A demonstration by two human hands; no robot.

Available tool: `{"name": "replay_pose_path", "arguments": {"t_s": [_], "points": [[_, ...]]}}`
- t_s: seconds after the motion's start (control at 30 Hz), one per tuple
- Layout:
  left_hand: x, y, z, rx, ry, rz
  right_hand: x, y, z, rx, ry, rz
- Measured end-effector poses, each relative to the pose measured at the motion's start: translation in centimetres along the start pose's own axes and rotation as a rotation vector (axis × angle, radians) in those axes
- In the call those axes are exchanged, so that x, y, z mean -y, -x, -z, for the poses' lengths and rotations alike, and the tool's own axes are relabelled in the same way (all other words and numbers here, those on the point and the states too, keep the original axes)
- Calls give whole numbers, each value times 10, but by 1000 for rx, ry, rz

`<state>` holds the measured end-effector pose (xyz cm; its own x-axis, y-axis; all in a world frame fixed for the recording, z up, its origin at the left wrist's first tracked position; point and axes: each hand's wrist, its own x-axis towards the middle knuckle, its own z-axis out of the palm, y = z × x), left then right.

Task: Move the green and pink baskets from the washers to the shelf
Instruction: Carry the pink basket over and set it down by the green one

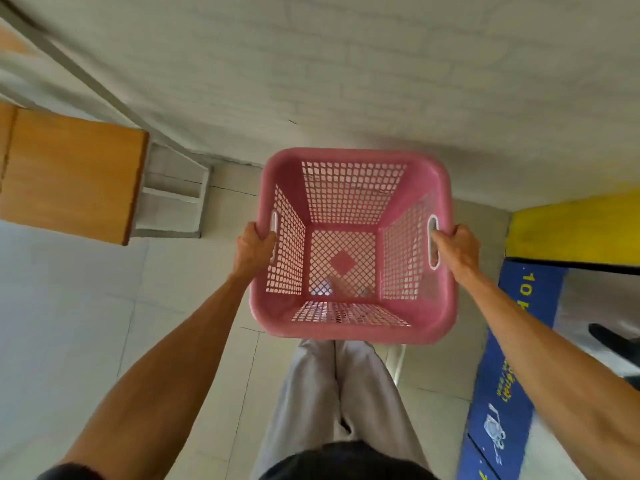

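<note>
The pink basket (351,323), a square plastic one with lattice walls and floor, hangs in the air in front of me above the tiled floor, with nothing inside. My left hand (252,249) grips its left rim at the handle slot. My right hand (457,249) grips the right rim, fingers through the right handle slot. Both arms are stretched forward. No green basket is in view.
A wooden shelf board (69,174) on a grey metal frame (173,199) stands at the left against the white brick wall. A blue and yellow washer (512,393) is at the right. My legs in light trousers (332,393) are below the basket.
</note>
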<state>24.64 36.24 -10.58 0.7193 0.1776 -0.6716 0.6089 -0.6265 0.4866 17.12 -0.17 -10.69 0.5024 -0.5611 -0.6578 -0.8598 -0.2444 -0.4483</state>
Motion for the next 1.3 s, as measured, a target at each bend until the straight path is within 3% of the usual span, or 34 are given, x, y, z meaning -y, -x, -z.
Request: {"name": "replay_pose_path", "arguments": {"t_s": [0.13,0.3,0.53,0.77,1.0,1.3], "points": [[2,91,100,-89,292,65,67,75,25,229,-85,111],[80,196,202,-246,464,94,141,181,-5,382,-29,355],[218,315,301,-610,718,94,226,343,-110,613,130,630],[356,400,403,-818,876,42,270,514,-247,806,150,837],[460,415,497,-902,959,52,300,623,-366,859,180,975],[523,343,630,-942,962,60,397,680,-500,948,176,983]]}}
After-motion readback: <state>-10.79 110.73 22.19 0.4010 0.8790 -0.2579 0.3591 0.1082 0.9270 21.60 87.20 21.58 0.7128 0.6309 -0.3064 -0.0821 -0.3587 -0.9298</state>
